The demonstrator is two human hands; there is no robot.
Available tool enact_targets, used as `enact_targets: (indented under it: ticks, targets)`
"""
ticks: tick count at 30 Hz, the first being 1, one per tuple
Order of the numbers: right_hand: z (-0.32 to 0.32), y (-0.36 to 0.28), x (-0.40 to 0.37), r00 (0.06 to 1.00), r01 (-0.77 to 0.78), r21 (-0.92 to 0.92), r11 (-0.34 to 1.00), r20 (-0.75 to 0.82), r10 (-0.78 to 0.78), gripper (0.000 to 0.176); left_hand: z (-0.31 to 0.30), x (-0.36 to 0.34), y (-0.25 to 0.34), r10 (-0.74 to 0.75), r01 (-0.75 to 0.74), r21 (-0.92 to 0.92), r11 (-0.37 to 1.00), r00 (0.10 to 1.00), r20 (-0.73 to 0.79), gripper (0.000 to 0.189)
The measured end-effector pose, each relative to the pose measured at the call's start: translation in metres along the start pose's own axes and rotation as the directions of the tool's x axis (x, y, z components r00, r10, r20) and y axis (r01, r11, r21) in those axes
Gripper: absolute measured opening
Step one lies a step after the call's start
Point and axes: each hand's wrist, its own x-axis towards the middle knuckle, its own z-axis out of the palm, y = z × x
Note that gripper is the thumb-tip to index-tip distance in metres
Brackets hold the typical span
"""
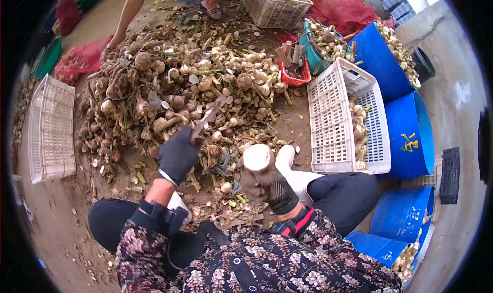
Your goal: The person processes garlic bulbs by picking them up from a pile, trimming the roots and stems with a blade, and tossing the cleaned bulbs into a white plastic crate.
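Note:
My left hand (178,157), in a dark glove, is closed around a knife (208,119). Its brownish blade points up and to the right over a heap of garlic (179,87) with stalks and roots attached. To the right, my right hand (264,187) wears a dirt-covered glove. Its fingers grip what looks like a garlic bulb (257,157) with a pale round face turned up. The knife and this bulb are apart. Below and between the hands, trimmings and a loose bulb (226,187) lie on the ground.
A white crate (334,123) with garlic stands right, beside blue barrels (408,134). A red basket (297,80) holds several handled tools. Another white crate (51,131) is at left. My white boot (295,177) borders the heap. Another person's leg (128,15) is beyond it.

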Motion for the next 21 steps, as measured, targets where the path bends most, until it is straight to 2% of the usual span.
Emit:
enact_targets:
  ticks: [1, 3, 4, 5, 6, 7, 9, 10, 11, 13, 14, 15, 16, 17, 18, 19, 21]
  targets:
    - [-0.006, -0.003, 0.001, 1.0, 0.001, 0.069, 0.998, -0.013, 0.0, 0.05, -0.002, -0.002, 0.006, 0.01, -0.01, 0.008, 1.0, 1.0, 0.003, 0.025]
    - [-0.004, -0.008, -0.002, 1.0, 0.031, 0.136, 0.99, -0.007, -0.03, 0.049, 0.007, -0.016, 0.029, 0.099, -0.039, -0.38, 0.924, 0.985, 0.14, 0.041]
    - [0.0, -0.013, -0.002, 0.986, 0.045, -0.153, 0.987, -0.152, -0.069, 0.052, 0.007, -0.021, 0.039, 0.091, -0.031, -0.385, 0.923, 0.986, 0.139, 0.041]
    - [0.003, -0.015, 0.0, 0.951, 0.02, -0.427, 0.904, -0.27, -0.148, 0.056, 0.003, -0.025, 0.048, 0.097, 0.009, -0.505, 0.863, 0.978, 0.183, 0.047]
    - [0.004, -0.015, 0.002, 0.946, 0.051, -0.54, 0.84, -0.243, -0.213, 0.068, -0.002, -0.027, 0.054, 0.111, 0.052, -0.611, 0.79, 0.968, 0.225, 0.053]
    - [0.006, -0.013, 0.004, 0.947, 0.051, -0.538, 0.842, -0.241, -0.211, 0.068, -0.007, -0.028, 0.06, 0.108, 0.053, -0.608, 0.792, 0.968, 0.225, 0.053]
    - [0.019, -0.015, 0.008, 0.93, 0.039, -0.904, 0.426, -0.123, -0.346, 0.076, -0.013, -0.031, 0.067, 0.077, 0.231, -0.684, 0.692, 0.918, 0.388, 0.064]
    - [0.013, -0.016, 0.012, 0.917, 0.12, -0.99, 0.078, 0.08, -0.392, 0.08, 0.005, -0.03, 0.052, 0.174, 0.086, -0.67, 0.737, 0.934, 0.312, 0.064]
    - [0.018, -0.017, 0.012, 0.919, 0.122, -0.989, 0.079, 0.082, -0.387, 0.08, 0.009, -0.031, 0.05, 0.169, 0.089, -0.67, 0.737, 0.936, 0.31, 0.064]
    - [0.032, -0.019, 0.011, 0.935, -0.234, -0.972, -0.015, -0.22, -0.276, 0.082, 0.013, -0.033, 0.045, 0.12, 0.121, -0.614, 0.78, 0.934, 0.336, 0.059]
    - [0.029, -0.021, 0.012, 0.943, -0.252, -0.968, -0.008, -0.244, -0.225, 0.087, 0.012, -0.034, 0.044, 0.108, 0.187, -0.665, 0.723, 0.921, 0.375, 0.054]
    - [0.025, -0.023, 0.011, 0.943, -0.251, -0.968, -0.009, -0.243, -0.226, 0.087, 0.015, -0.033, 0.04, 0.108, 0.185, -0.666, 0.723, 0.921, 0.374, 0.054]
    - [0.02, -0.024, 0.011, 0.96, -0.052, -0.998, 0.025, -0.056, -0.273, 0.089, 0.019, -0.031, 0.033, 0.111, 0.244, -0.787, 0.566, 0.924, 0.366, 0.049]
    - [0.022, -0.028, 0.011, 0.937, 0.152, -0.987, 0.047, 0.129, -0.325, 0.09, 0.017, -0.029, 0.031, 0.113, 0.291, -0.875, 0.386, 0.927, 0.358, 0.044]
    - [0.03, -0.035, 0.006, 0.949, 0.13, -0.98, 0.152, 0.079, -0.304, 0.089, 0.011, -0.028, 0.028, 0.068, 0.401, -0.844, 0.356, 0.89, 0.452, 0.038]
    - [0.033, -0.035, 0.006, 0.949, 0.133, -0.98, 0.149, 0.082, -0.305, 0.089, 0.011, -0.029, 0.028, 0.07, 0.398, -0.845, 0.357, 0.891, 0.449, 0.038]
    - [0.037, -0.032, 0.004, 0.944, 0.102, -0.802, 0.589, -0.108, -0.311, 0.082, 0.014, -0.033, 0.03, -0.025, 0.519, -0.852, 0.064, 0.855, 0.519, 0.035]
